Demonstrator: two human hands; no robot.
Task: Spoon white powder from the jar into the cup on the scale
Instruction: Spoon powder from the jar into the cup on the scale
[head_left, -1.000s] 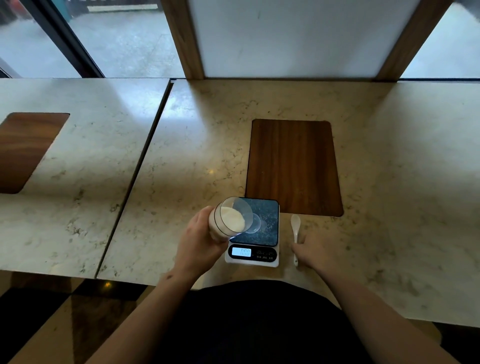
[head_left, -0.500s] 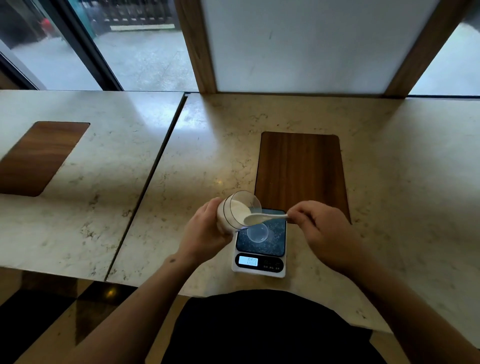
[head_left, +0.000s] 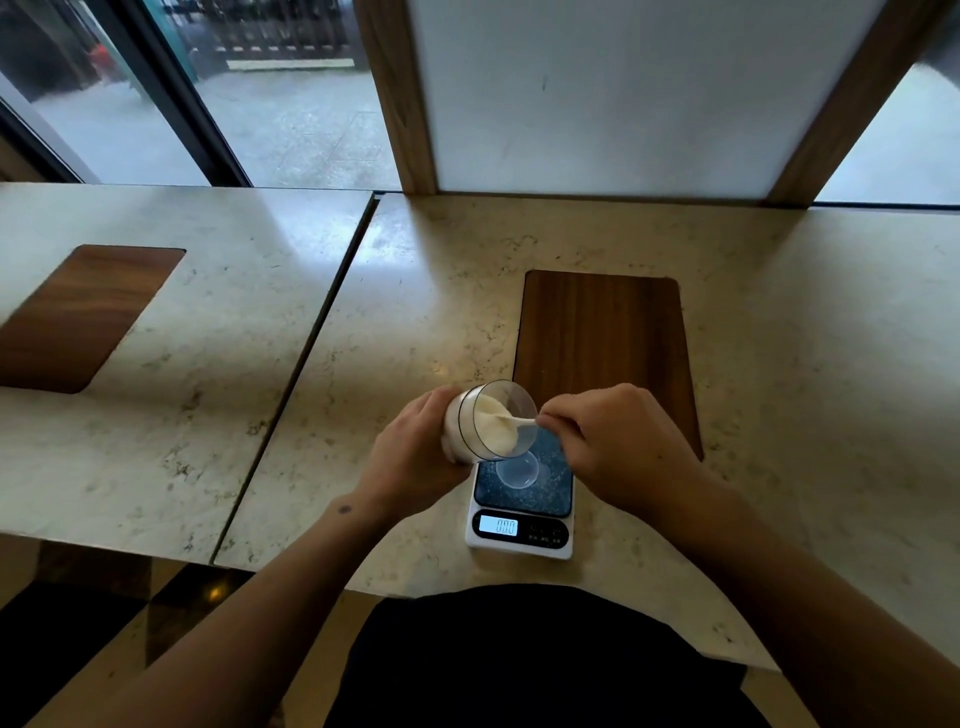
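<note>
- White powder (head_left: 493, 423) lay banked against the lower wall of the jar (head_left: 485, 422), which was tipped on its side with the open mouth facing right, above the far left corner of the scale (head_left: 522, 506).
- Left hand (head_left: 415, 460) was wrapped round the closed end of the jar, clamped on it and holding it off the counter (head_left: 441, 291).
- Right hand (head_left: 618, 447) pinched the handle of a small white spoon (head_left: 514, 422); the bowl of the spoon was inside the jar mouth, in or touching the powder.
- Clear cup (head_left: 518, 470) stood upright on the dark pan of the scale, just below the jar's rim and apparently empty; the display seemed to read zero, though the digits were small.
- Judged step: loading the first spoonful, with nothing yet moved over.
- To do it well, the tilt had best be held steady, since the powder sat close to the lip and a steeper tilt could spill it onto the pan.
- A modest, level scoop would likely carry over cleanly, the cup mouth being narrow.
- Neither hand should lean on the scale, or the reading would be thrown off.
</note>
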